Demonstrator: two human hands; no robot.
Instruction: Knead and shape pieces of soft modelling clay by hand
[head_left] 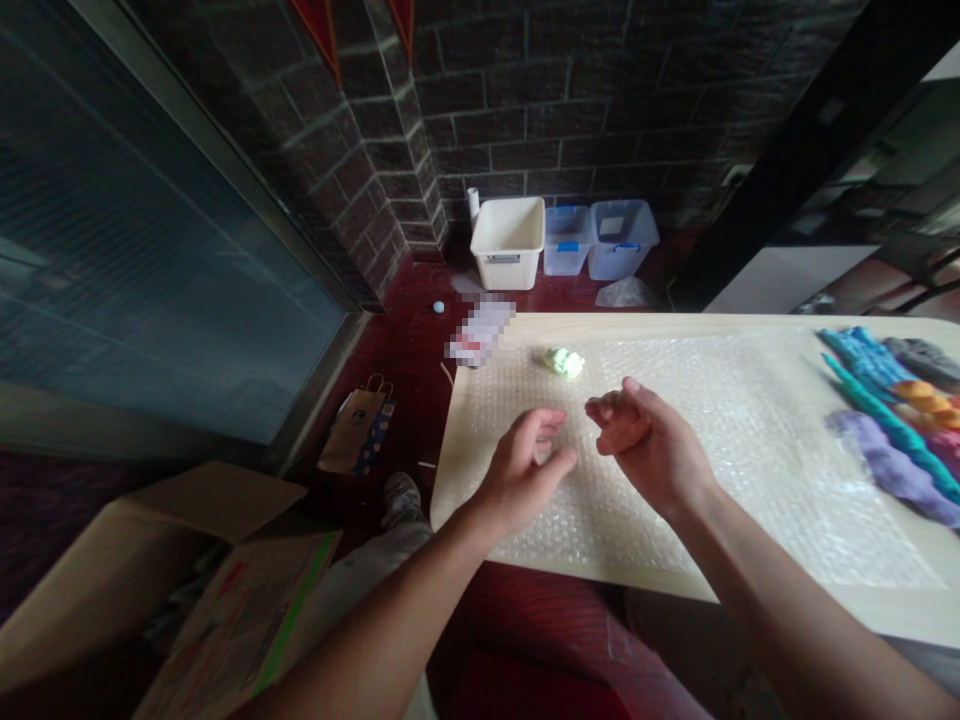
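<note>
My left hand [529, 465] hovers above the bubble wrap [720, 400] with loosely bent fingers, its thumb apart and nothing between them. To its right is my right hand [652, 435], palm turned inward, thumb raised and fingers partly curled; I see nothing held in it. A small gap separates the two hands. Beyond them, on the bubble wrap near its far left part, lies a small pale green crumpled bundle [564, 362]. Neither hand touches it. The bubble wrap lies flat over the light wooden table [870, 610].
Several colourful soft twisted bundles, including a purple one [892, 465], lie at the table's right. A blurred packet [480, 332] overhangs the far left corner. A white bin [508, 245] and blue-tinted boxes [622, 240] stand by the wall. An open carton [247, 600] is at lower left.
</note>
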